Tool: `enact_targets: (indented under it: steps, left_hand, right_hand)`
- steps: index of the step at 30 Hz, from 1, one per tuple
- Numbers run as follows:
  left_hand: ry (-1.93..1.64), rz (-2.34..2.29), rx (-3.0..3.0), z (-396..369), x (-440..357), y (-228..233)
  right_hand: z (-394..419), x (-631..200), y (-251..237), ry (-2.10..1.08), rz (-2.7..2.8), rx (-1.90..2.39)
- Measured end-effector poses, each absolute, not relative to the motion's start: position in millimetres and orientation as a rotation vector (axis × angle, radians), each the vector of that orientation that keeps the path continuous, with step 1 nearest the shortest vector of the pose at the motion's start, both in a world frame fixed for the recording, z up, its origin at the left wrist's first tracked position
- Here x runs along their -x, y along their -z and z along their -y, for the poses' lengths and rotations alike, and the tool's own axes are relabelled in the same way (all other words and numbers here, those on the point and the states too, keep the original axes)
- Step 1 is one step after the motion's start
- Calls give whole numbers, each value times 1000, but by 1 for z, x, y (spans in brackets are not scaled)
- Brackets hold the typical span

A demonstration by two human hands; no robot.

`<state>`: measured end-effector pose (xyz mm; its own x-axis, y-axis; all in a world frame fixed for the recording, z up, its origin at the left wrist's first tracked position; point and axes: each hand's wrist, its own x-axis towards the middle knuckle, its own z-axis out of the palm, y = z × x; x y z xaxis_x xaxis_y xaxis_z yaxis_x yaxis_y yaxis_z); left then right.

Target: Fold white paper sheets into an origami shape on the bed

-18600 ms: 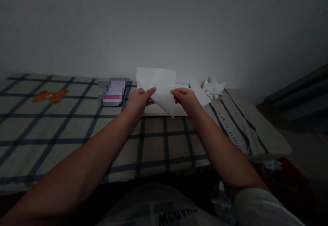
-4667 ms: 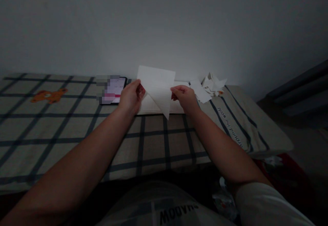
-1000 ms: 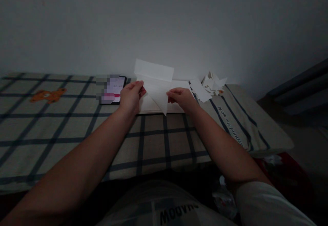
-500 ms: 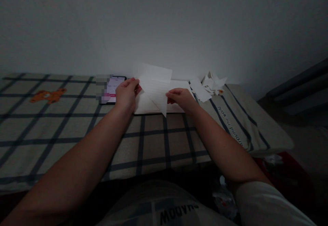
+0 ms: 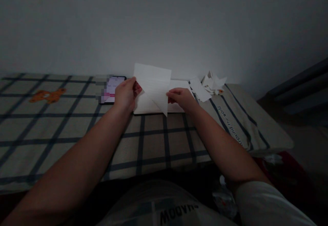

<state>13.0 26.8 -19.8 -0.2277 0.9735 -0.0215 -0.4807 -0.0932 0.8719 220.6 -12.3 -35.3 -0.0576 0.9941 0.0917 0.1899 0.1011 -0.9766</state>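
Note:
A white sheet of paper (image 5: pixel 156 82) is held up between my hands, with a slanting lower edge that comes to a point at the bottom right. My left hand (image 5: pixel 126 92) pinches it at its left edge. On the opposite side, the fingertips of my right hand (image 5: pixel 180 97) are closed on the right edge. Beneath the sheet lies an open notebook (image 5: pixel 176 108) with white pages, partly covered by the paper and my hands.
Left of the notebook lies a lit phone (image 5: pixel 112 87). An orange bear-shaped item (image 5: pixel 48 96) rests farther left on the checked tablecloth (image 5: pixel 84 127). Loose paper strips (image 5: pixel 201 90) and crumpled paper (image 5: pixel 212 82) are at the right. A wall (image 5: pixel 159 24) rises behind.
The paper has turned slightly, and its top left corner now shows more sharply, a little farther left. Both hands keep their hold with hardly any movement.

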Motion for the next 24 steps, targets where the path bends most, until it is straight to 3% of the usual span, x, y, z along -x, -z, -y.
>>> enact_targets:
  steps: [8,17,24]
  left_hand:
    - [-1280,-945,-997,-12,-23,24]
    - [-1308,-960,-1047,-8,-25,25]
    - [-1108,-911,-1077,-7,-28,31]
  right_hand:
    - [13,-220,31,-1027,1310,1246]
    - [11,-221,33,-1019,1312,1201]
    - [13,-221,31,-998,1287,1192]
